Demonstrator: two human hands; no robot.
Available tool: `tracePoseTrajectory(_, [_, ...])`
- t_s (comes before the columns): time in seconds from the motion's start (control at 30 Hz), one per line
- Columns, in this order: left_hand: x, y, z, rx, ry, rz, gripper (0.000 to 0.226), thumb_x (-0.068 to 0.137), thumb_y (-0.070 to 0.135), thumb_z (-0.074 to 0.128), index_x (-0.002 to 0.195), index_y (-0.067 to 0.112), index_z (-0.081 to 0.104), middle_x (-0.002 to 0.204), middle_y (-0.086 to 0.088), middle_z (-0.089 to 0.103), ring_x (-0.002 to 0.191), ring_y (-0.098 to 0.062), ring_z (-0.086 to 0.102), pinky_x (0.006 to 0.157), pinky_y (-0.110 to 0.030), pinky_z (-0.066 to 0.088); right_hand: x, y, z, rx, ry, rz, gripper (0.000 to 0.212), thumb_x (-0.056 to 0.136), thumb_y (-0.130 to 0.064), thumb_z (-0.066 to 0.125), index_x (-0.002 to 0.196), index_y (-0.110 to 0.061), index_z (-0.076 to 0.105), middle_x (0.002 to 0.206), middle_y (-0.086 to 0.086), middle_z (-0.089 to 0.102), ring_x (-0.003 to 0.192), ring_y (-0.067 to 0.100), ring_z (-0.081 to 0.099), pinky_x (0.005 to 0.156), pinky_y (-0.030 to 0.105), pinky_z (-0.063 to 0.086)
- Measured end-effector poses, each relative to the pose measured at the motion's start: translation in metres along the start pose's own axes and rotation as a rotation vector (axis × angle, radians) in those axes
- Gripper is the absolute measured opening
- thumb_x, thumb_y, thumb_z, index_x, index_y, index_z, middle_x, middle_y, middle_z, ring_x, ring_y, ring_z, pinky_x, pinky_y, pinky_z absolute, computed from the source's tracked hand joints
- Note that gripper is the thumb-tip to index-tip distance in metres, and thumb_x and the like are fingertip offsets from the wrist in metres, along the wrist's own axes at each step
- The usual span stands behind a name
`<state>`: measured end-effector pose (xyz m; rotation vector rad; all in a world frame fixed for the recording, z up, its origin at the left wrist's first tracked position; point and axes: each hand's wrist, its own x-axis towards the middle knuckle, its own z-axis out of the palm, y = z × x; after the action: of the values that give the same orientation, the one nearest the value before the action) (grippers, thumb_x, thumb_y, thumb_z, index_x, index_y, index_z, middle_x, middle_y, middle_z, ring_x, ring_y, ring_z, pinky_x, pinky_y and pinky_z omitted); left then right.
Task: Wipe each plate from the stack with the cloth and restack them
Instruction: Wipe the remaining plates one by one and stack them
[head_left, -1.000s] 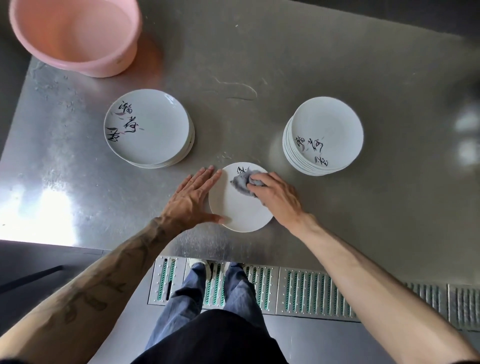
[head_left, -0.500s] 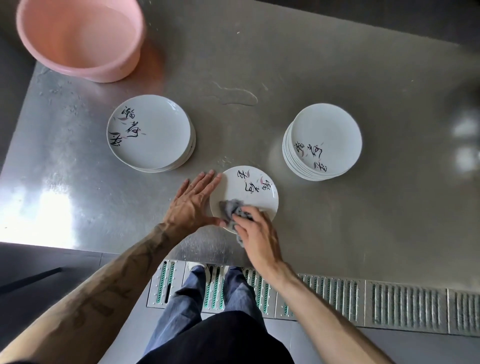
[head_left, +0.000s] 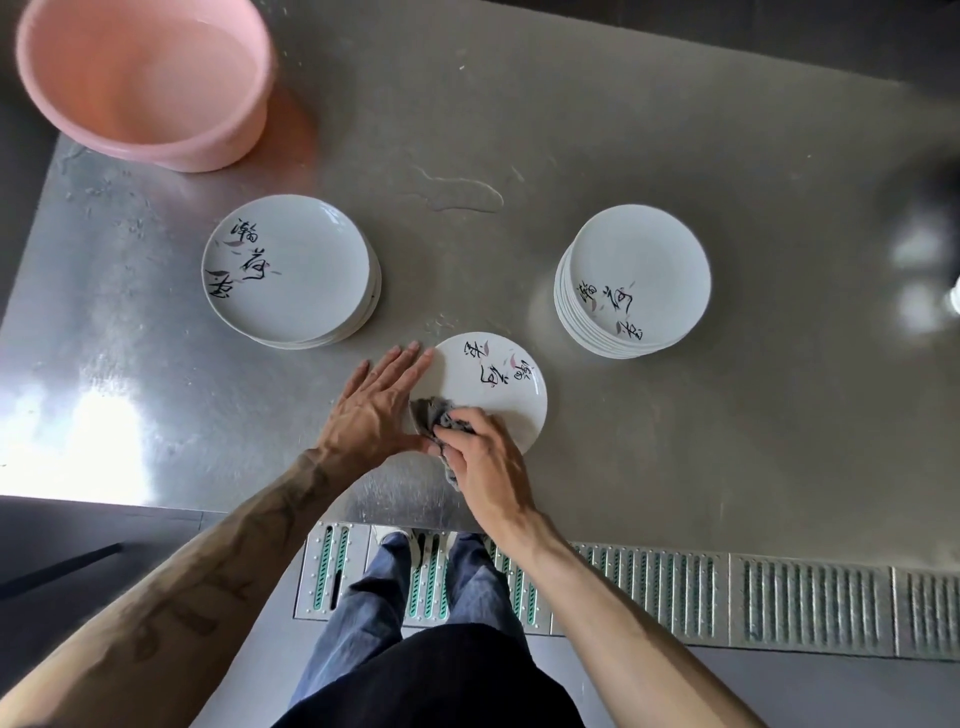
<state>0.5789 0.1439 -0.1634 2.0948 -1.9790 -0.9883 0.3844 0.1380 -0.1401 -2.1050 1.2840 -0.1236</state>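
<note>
1. Head view: your right hand (head_left: 480, 462) is gripping the cloth (head_left: 434, 415), fingers curled, pressing it on the plate (head_left: 498, 384).
2. Your left hand (head_left: 371, 408) is lying flat, fingers straight, on the plate's left rim.
3. Plate is sitting on the table (head_left: 675, 441) between two stacks (head_left: 288, 270) (head_left: 631, 280).

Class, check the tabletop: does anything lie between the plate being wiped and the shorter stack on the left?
No object visible does. Bare table separates the plate from the shorter stack; only the left hand, steadying the plate's rim, lies on that side.
</note>
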Motion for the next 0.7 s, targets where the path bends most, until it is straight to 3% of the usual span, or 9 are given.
tracePoseTrajectory(0.1, [0.000, 0.000, 0.001, -0.028, 0.013, -0.001, 0.132, 0.063, 0.076, 0.076, 0.165, 0.030, 0.005, 0.171, 0.008, 0.000, 0.159, -0.013, -0.002, 0.129, -0.043, 0.000, -0.004, 0.020, -0.015, -0.077, -0.014, -0.022, 0.026, 0.094, -0.018, 0.070, 0.119, -0.020, 0.075, 0.128, -0.009, 0.060, 0.106, 0.015, 0.052, 0.085, 0.034, 0.058])
tracePoseTrajectory(0.23, [-0.001, 0.000, 0.003, -0.050, 0.027, -0.002, 0.130, 0.065, 0.067, 0.084, 0.165, 0.032, 0.007, 0.172, 0.008, 0.002, 0.158, -0.012, -0.003, 0.129, -0.045, 0.000, -0.002, 0.046, -0.038, -0.188, 0.090, 0.035, 0.031, 0.087, -0.012, 0.077, 0.117, -0.021, 0.076, 0.126, -0.005, 0.064, 0.103, 0.020, 0.058, 0.083, 0.034, 0.057])
tracePoseTrajectory(0.33, [-0.001, -0.001, 0.004, -0.050, 0.025, 0.001, 0.130, 0.066, 0.068, 0.084, 0.165, 0.032, 0.007, 0.172, 0.008, 0.002, 0.158, -0.012, -0.004, 0.129, -0.046, 0.000, 0.024, 0.052, -0.048, -0.256, 0.111, 0.055, 0.032, 0.089, -0.008, 0.071, 0.118, -0.021, 0.075, 0.131, -0.005, 0.061, 0.103, 0.023, 0.055, 0.079, 0.035, 0.055])
tracePoseTrajectory(0.47, [-0.001, -0.001, 0.005, -0.054, 0.023, -0.004, 0.129, 0.066, 0.073, 0.079, 0.164, 0.035, 0.005, 0.172, 0.009, 0.001, 0.158, -0.011, -0.004, 0.129, -0.045, 0.000, 0.056, 0.040, -0.043, -0.194, 0.131, 0.114, 0.029, 0.092, -0.011, 0.068, 0.119, -0.021, 0.074, 0.135, -0.004, 0.058, 0.118, 0.024, 0.051, 0.090, 0.038, 0.052])
tracePoseTrajectory(0.53, [0.000, -0.001, 0.006, -0.050, 0.023, -0.001, 0.128, 0.066, 0.076, 0.076, 0.164, 0.036, 0.004, 0.172, 0.009, 0.001, 0.158, -0.011, -0.004, 0.129, -0.045, 0.000, 0.057, 0.033, -0.035, -0.161, 0.080, 0.007, 0.033, 0.090, -0.013, 0.072, 0.122, -0.023, 0.073, 0.138, -0.005, 0.057, 0.124, 0.023, 0.050, 0.097, 0.037, 0.051])
tracePoseTrajectory(0.63, [0.000, -0.001, 0.005, -0.039, 0.029, 0.010, 0.129, 0.062, 0.087, 0.062, 0.164, 0.037, 0.003, 0.172, 0.010, 0.001, 0.158, -0.011, -0.003, 0.129, -0.044, 0.001, 0.046, 0.039, -0.032, -0.217, -0.018, -0.208, 0.036, 0.087, -0.015, 0.076, 0.121, -0.026, 0.073, 0.138, -0.006, 0.058, 0.120, 0.021, 0.053, 0.091, 0.037, 0.056])
tracePoseTrajectory(0.7, [-0.001, -0.002, 0.005, -0.041, 0.024, 0.006, 0.129, 0.060, 0.089, 0.058, 0.164, 0.037, 0.003, 0.172, 0.011, 0.000, 0.158, -0.010, -0.004, 0.129, -0.044, 0.000, 0.043, 0.053, -0.043, -0.261, 0.027, -0.154, 0.036, 0.087, -0.015, 0.076, 0.121, -0.028, 0.071, 0.136, -0.009, 0.058, 0.115, 0.019, 0.054, 0.087, 0.032, 0.055])
